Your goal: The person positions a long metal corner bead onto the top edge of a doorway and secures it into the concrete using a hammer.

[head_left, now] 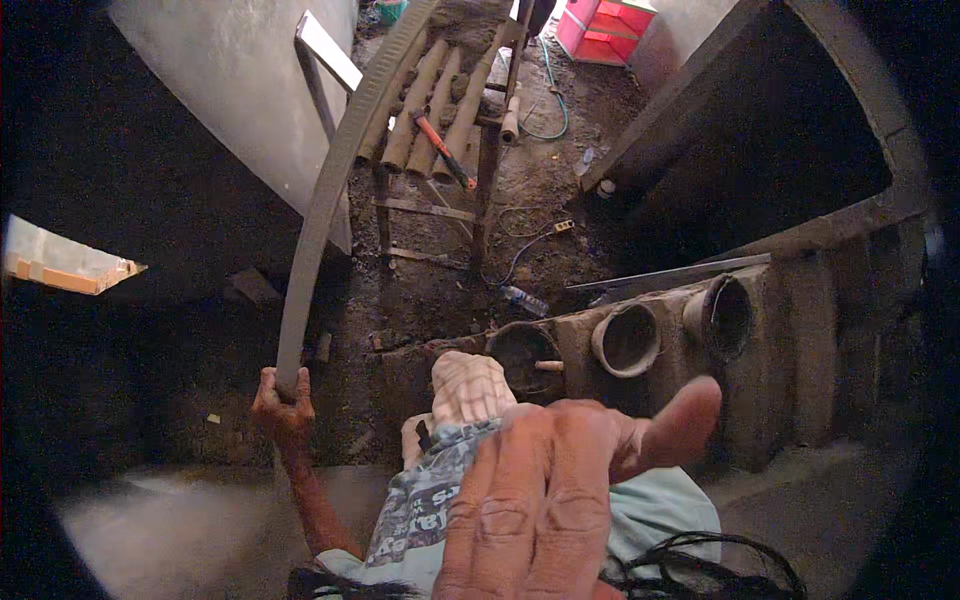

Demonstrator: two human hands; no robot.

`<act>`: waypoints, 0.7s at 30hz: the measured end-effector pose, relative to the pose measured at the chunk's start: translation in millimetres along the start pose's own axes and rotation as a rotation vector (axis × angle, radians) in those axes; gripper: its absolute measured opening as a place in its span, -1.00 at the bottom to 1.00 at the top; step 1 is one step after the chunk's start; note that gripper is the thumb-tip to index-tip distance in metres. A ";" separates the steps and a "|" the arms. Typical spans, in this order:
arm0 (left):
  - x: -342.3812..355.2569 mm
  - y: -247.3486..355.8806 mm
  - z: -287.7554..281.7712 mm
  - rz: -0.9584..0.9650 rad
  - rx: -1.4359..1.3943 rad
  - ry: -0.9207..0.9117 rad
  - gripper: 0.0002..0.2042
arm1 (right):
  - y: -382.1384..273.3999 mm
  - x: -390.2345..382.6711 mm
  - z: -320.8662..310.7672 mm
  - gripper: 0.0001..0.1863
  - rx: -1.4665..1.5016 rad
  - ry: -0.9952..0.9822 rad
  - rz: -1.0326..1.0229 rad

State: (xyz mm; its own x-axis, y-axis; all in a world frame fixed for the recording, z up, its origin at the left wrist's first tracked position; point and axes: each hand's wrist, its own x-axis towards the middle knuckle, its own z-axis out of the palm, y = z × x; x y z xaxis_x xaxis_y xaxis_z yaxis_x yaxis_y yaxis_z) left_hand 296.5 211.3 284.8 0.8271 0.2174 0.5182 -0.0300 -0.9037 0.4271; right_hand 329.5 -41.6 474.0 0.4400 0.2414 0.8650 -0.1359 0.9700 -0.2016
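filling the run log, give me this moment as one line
left hand: grips long grey strip at lower end | right hand: raised near camera, open, empty | ahead: pipe moulds, wooden rack

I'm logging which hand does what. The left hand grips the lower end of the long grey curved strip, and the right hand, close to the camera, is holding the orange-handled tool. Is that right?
Not quite. The left hand does grip the lower end of the strip, but the right hand, close to the camera, holds nothing: its fingers are spread. The orange-handled tool lies on the rack of tubes farther off. The head view shows it.
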 end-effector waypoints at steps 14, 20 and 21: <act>20.3 14.9 4.2 -0.100 0.096 -0.010 -0.71 | -30.8 11.4 -40.4 0.20 0.011 -0.081 -0.069; 29.3 10.6 13.2 -0.058 0.026 0.026 -0.73 | -26.4 1.4 -40.3 0.18 -0.156 -0.055 -0.014; 31.3 12.5 15.0 -0.048 0.001 0.047 -0.73 | -22.9 2.2 -32.9 0.19 -0.095 0.043 -0.041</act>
State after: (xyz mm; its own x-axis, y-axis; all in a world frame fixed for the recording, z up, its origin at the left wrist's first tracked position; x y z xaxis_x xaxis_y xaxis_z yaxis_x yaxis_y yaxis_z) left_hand 330.5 201.3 295.2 0.8001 0.2778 0.5317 0.0099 -0.8923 0.4513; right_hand 362.8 -62.3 465.3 0.4811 0.2006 0.8534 -0.0331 0.9769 -0.2109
